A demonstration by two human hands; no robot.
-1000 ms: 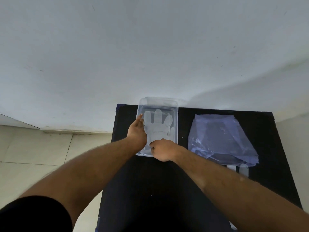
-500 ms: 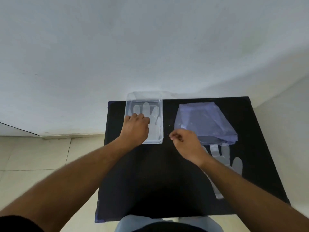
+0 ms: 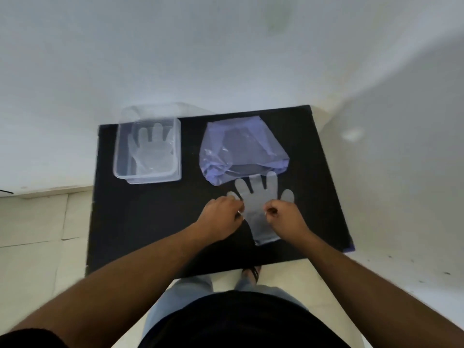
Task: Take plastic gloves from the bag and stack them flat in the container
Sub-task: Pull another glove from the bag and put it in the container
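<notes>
A clear plastic glove lies flat on the black table, fingers pointing toward the purple bag. My left hand pinches the glove's left edge and my right hand pinches its right edge. The clear container stands at the table's back left with a glove lying flat inside it.
The white wall rises right behind the table. Tiled floor lies to the left and right. My legs and one foot show below the table's near edge. A clear lid stands behind the container.
My left hand left the container and moved right to the loose glove. My right hand moved down beside it. Both now pinch the glove below the bag.
</notes>
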